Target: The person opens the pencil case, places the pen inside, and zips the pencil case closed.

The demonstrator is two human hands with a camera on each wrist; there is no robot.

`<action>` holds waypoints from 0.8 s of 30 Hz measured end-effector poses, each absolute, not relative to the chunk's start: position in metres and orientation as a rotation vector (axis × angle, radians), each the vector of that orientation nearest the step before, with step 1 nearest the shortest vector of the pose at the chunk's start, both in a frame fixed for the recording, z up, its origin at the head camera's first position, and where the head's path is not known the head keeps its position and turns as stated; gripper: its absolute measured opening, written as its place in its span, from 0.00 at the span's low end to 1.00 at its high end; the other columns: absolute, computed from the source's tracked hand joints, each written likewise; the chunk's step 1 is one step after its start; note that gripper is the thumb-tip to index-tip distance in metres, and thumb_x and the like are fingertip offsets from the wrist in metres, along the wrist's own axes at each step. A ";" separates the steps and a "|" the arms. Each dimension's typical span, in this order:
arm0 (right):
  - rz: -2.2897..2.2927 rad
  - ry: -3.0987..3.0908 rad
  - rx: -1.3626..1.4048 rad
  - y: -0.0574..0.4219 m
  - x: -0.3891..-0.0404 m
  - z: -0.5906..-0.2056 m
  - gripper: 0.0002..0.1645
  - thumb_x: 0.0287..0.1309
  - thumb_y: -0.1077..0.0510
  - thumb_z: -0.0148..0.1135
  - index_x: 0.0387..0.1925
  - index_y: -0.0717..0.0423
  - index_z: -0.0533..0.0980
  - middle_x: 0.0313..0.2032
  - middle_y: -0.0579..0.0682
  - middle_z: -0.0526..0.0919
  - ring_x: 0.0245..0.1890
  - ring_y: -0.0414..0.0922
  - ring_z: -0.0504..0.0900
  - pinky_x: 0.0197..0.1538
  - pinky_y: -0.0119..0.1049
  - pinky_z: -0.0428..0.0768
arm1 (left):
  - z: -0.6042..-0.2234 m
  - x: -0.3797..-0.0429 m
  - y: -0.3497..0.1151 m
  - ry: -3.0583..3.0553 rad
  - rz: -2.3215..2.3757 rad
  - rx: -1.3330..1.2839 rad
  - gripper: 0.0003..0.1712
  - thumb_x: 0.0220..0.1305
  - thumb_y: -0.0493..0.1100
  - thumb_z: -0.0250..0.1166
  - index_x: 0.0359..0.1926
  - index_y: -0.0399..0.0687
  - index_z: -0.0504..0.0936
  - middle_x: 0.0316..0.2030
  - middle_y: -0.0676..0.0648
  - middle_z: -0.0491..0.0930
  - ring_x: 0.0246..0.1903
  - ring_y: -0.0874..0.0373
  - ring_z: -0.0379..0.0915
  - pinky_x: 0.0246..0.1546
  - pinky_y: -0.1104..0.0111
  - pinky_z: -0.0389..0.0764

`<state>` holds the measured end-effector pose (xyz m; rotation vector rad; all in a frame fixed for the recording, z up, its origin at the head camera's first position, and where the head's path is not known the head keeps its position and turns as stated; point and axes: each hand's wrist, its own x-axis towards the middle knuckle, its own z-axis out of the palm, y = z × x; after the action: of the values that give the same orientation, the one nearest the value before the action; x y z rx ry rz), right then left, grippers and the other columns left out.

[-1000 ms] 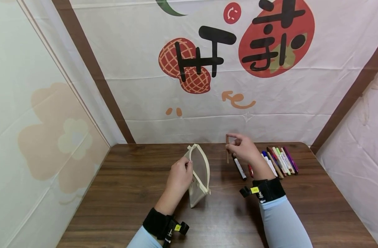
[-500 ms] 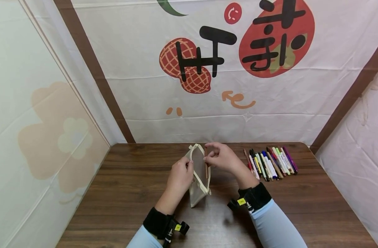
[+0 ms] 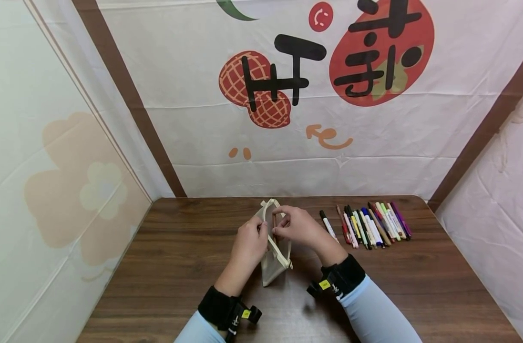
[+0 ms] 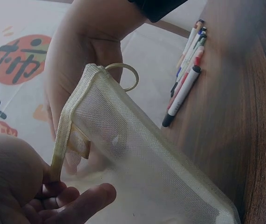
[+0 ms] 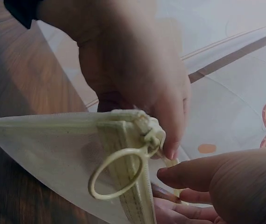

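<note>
A pale cream mesh zip pouch point(image 3: 271, 269) stands upright on the table with its mouth spread. My left hand point(image 3: 251, 242) pinches the left side of its rim between thumb and fingers. At the mouth, my right hand point(image 3: 299, 227) holds a slim brown pen point(image 5: 165, 192), its fingertips just inside the opening. Most of this pen is hidden behind fingers and mesh. In the right wrist view, a ring pull point(image 5: 116, 173) hangs at the near zip end. The left wrist view shows my right hand point(image 4: 84, 60) behind the mesh pouch point(image 4: 123, 140).
To the right, several coloured pens and markers point(image 3: 374, 226) lie side by side on the dark wood table point(image 3: 167, 267). A black-capped white marker point(image 3: 328, 226) lies apart at their left. A printed cloth point(image 3: 192, 138) hangs behind the table's far edge.
My right hand has carried the brown pen leftwards from beside the markers to the pouch and into its mouth. My left hand has kept the pouch in the same place.
</note>
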<state>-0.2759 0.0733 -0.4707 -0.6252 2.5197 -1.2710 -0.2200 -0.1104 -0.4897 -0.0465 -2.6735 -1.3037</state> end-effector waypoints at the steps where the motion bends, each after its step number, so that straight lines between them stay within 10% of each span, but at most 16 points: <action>1: -1.265 2.512 -0.630 0.073 -0.275 -0.470 0.33 0.74 0.61 0.75 0.76 0.59 0.77 0.36 0.48 0.95 0.32 0.43 0.93 0.39 0.36 0.87 | -0.490 -0.220 -0.110 -2.675 -1.299 -0.047 0.13 0.88 0.41 0.58 0.41 0.42 0.82 0.21 0.48 0.82 0.17 0.61 0.79 0.24 0.65 0.78; 24: -1.062 2.813 -0.366 0.170 -0.305 -0.462 0.29 0.84 0.47 0.65 0.78 0.52 0.77 0.59 0.59 0.91 0.54 0.55 0.92 0.55 0.54 0.89 | -0.493 -0.220 -0.110 -2.683 -1.289 -0.029 0.13 0.89 0.42 0.57 0.42 0.42 0.82 0.24 0.47 0.81 0.17 0.62 0.79 0.24 0.65 0.79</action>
<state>-0.3054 0.1701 -0.4616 -0.3665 2.8129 -1.0618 -0.2201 -0.1100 -0.4934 -0.0294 -2.6834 -1.2892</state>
